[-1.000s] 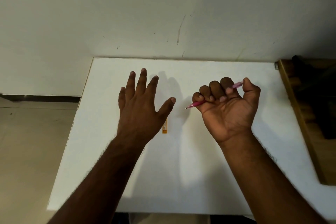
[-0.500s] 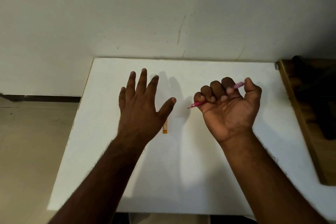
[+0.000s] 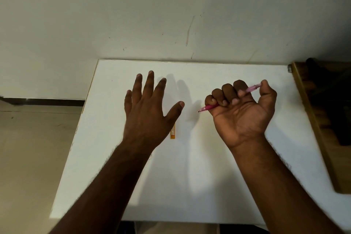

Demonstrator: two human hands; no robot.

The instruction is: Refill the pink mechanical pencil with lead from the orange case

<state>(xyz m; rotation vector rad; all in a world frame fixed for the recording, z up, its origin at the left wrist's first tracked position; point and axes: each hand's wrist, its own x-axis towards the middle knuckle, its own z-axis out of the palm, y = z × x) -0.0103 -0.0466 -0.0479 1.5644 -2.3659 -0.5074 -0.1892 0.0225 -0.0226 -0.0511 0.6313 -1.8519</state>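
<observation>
Dim room, with one bright patch on the white flat counter [image 3: 218,186].

Light falls from above and behind, so the open left hand [image 3: 147,112] and the closed right hand [image 3: 241,112] throw soft grey shadows on the counter ahead of them. The far right, by the brown wooden shelf [image 3: 313,119], sinks into dark. The picture looks a bit soft. Straight edges bend near the sides. No glare shows.
</observation>
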